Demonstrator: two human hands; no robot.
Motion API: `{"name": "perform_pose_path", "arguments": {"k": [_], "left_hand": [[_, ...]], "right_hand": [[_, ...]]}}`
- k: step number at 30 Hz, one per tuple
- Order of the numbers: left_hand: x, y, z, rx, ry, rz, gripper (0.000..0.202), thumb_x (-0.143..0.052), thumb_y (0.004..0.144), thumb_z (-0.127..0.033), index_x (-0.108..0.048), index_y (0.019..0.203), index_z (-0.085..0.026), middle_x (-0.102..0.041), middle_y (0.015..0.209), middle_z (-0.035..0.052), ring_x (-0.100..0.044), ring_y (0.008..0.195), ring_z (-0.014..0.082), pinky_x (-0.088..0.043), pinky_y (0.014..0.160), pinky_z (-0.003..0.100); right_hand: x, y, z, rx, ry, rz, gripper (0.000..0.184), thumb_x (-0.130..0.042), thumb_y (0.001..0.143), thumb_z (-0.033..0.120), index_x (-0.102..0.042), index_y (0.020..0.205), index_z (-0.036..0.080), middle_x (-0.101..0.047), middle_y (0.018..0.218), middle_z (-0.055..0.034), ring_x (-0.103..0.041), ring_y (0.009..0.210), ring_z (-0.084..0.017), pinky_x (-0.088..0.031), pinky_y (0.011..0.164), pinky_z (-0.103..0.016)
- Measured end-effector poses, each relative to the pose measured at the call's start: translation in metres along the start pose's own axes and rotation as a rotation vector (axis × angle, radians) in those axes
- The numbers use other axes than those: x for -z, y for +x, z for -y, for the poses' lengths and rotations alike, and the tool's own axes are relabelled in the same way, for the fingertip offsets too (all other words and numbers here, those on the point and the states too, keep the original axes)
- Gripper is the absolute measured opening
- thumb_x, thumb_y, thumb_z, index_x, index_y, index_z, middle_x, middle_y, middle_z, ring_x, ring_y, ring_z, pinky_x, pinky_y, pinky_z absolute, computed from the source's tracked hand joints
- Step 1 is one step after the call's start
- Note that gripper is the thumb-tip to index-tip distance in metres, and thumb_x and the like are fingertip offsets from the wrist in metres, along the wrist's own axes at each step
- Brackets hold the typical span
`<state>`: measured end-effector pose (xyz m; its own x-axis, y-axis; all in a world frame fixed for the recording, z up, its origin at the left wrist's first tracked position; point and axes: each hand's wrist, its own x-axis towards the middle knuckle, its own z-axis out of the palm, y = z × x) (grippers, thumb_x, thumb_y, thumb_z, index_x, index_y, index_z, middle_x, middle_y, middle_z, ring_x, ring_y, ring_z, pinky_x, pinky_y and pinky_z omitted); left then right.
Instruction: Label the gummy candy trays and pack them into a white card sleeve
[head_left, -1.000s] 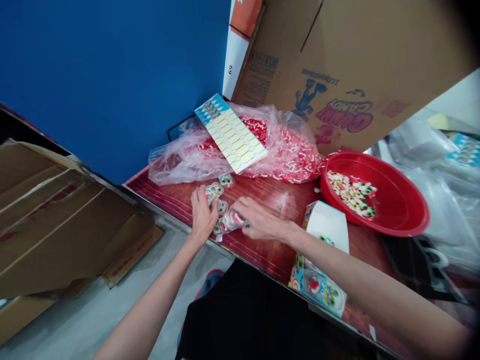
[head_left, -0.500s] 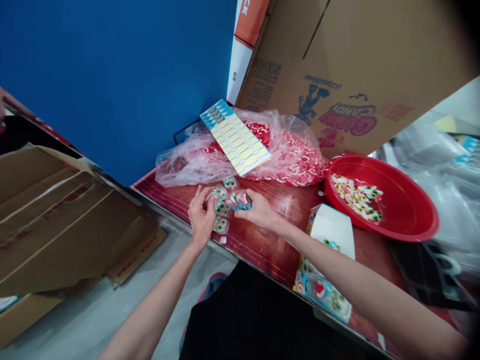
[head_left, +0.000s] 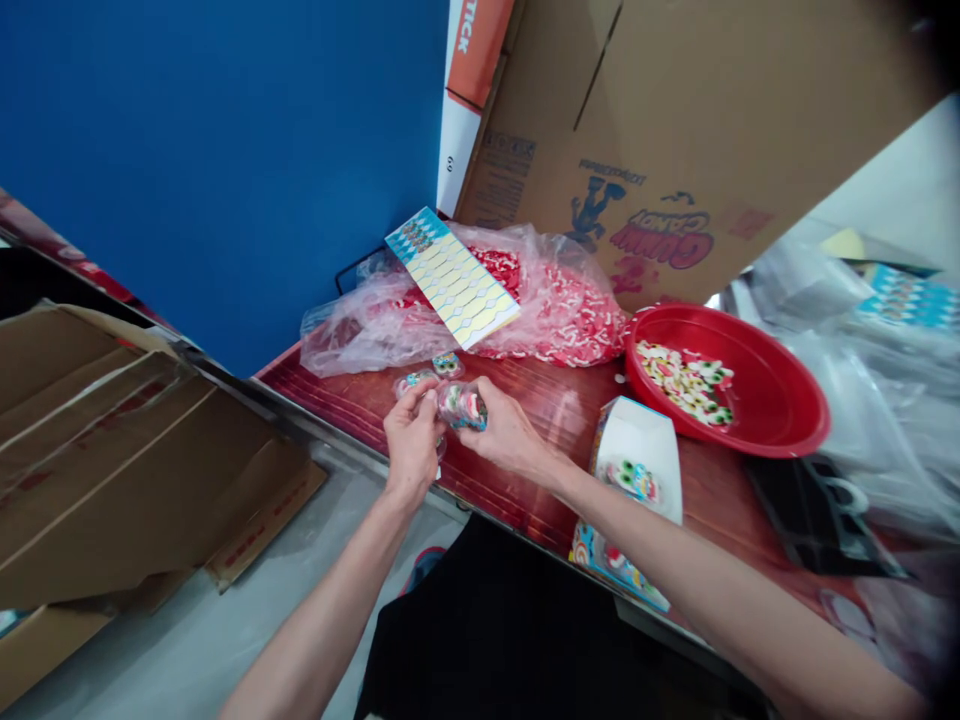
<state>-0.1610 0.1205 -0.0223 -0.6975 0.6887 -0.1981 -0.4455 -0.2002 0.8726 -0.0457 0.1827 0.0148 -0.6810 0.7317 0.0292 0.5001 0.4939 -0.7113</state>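
Holds a small stack of clear candy packs (head_left: pixel 460 405) in the right hand (head_left: pixel 501 430), with fingers curled snug around the side — just above the table (head_left: pixel 517 490), close to its front edge. Has the left hand (head_left: pixel 414 440) right beside, with thumb and fingertips close together at the left end of that stack. Cannot tell whether pinching a pack there or only touching.

Has two loose packs (head_left: pixel 448 365) on the table, just past the left fingertips. Faces a big see-through plastic bag (head_left: pixel 349 330) full of red and white gummies (head_left: pixel 585 330), with a blue and yellow card sheet (head_left: pixel 461 287) lying slanted on top. Has a round red tub (head_left: pixel 780 395) to the right, with eyeball gummies (head_left: pixel 679 380) piled in its left side. Has the right arm (head_left: pixel 637 525) crossing over an open printed box (head_left: pixel 583 545) with more packs (head_left: pixel 634 478) inside. Looks toward a tall blue panel (head_left: pixel 225 150) at the back left — and a brown carton (head_left: pixel 690 110) marked CANDY behind the bag and tub.
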Motion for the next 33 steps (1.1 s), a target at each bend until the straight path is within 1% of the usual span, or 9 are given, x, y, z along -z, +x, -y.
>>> {"name": "perform_pose_path", "arguments": {"k": [3,7,12,15,19,21,24,28,33], "left_hand": [[-0.004,-0.008,-0.001,0.028,-0.011,0.009,0.034,-0.079,0.068,-0.033,-0.071,0.097,-0.016,-0.074,0.099,0.0068,-0.067,0.074,0.0135,-0.048,0.056,0.02],[-0.023,-0.02,0.003,0.047,-0.04,0.083,0.035,-0.083,0.065,-0.032,-0.07,0.094,-0.017,-0.073,0.099,0.005,-0.068,0.082,0.0142,-0.052,0.065,0.021],[-0.068,-0.05,0.014,0.112,-0.004,0.321,0.034,-0.071,0.083,-0.04,-0.066,0.109,-0.02,-0.07,0.118,0.0078,-0.069,0.096,0.0163,-0.055,0.075,0.025],[-0.09,-0.081,0.02,-0.081,0.323,0.494,0.03,-0.058,0.094,-0.039,-0.065,0.116,-0.02,-0.07,0.123,0.0101,-0.068,0.109,0.021,-0.056,0.093,0.036],[-0.107,-0.129,0.035,-0.54,0.92,1.001,0.028,-0.051,0.1,-0.032,-0.067,0.119,-0.019,-0.067,0.132,0.0116,-0.055,0.134,0.0299,-0.042,0.115,0.052],[-0.113,-0.145,0.049,-0.663,1.149,1.125,0.037,-0.052,0.1,-0.035,-0.062,0.13,-0.017,-0.059,0.145,0.0146,-0.041,0.146,0.0357,-0.035,0.118,0.062],[-0.119,-0.15,0.073,-0.705,1.357,1.146,0.049,-0.055,0.098,-0.039,-0.055,0.139,-0.012,-0.051,0.152,0.0189,-0.033,0.149,0.0412,-0.036,0.116,0.065],[-0.118,-0.14,0.092,-0.755,1.405,1.133,0.05,-0.057,0.097,-0.038,-0.055,0.14,-0.013,-0.051,0.152,0.019,-0.036,0.148,0.0403,-0.043,0.113,0.059],[-0.111,-0.135,0.098,-0.84,1.382,1.109,0.05,-0.057,0.097,-0.04,-0.056,0.139,-0.013,-0.052,0.15,0.0194,-0.039,0.146,0.0398,-0.047,0.11,0.057]], "right_hand": [[0.008,-0.015,0.003,-0.016,0.014,0.042,0.036,-0.065,0.075,0.026,-0.049,0.106,0.024,-0.067,0.093,-0.0012,-0.065,0.079,-0.021,-0.044,0.069,-0.029],[0.02,-0.035,0.002,-0.09,-0.096,-0.045,0.039,-0.065,0.072,0.022,-0.048,0.108,0.024,-0.069,0.094,-0.0025,-0.066,0.079,-0.022,-0.043,0.065,-0.028],[0.079,-0.066,-0.027,-0.123,-0.155,-0.151,0.037,-0.066,0.07,0.025,-0.05,0.104,0.025,-0.067,0.084,0.0004,-0.063,0.072,-0.02,-0.043,0.065,-0.028],[0.131,-0.083,-0.062,-0.194,-0.253,-0.189,0.036,-0.069,0.065,0.022,-0.053,0.098,0.022,-0.067,0.086,-0.0017,-0.063,0.076,-0.021,-0.044,0.068,-0.029],[0.174,-0.095,-0.11,-0.344,-0.504,-0.076,0.043,-0.071,0.065,0.019,-0.057,0.105,0.018,-0.07,0.093,-0.0063,-0.065,0.084,-0.024,-0.044,0.07,-0.029],[0.178,-0.094,-0.125,-0.354,-0.647,0.034,0.046,-0.071,0.068,0.019,-0.057,0.112,0.017,-0.071,0.097,-0.0084,-0.067,0.087,-0.025,-0.044,0.07,-0.029],[0.174,-0.089,-0.135,-0.323,-0.773,0.158,0.048,-0.07,0.072,0.02,-0.057,0.117,0.016,-0.073,0.101,-0.0117,-0.069,0.091,-0.027,-0.044,0.07,-0.029],[0.162,-0.082,-0.144,-0.279,-0.775,0.219,0.054,-0.071,0.074,0.02,-0.056,0.126,0.017,-0.073,0.105,-0.0132,-0.07,0.098,-0.03,-0.047,0.074,-0.03],[0.153,-0.076,-0.157,-0.235,-0.774,0.321,0.059,-0.067,0.078,0.018,-0.051,0.134,0.014,-0.069,0.121,-0.0183,-0.068,0.109,-0.032,-0.05,0.081,-0.034]]}}
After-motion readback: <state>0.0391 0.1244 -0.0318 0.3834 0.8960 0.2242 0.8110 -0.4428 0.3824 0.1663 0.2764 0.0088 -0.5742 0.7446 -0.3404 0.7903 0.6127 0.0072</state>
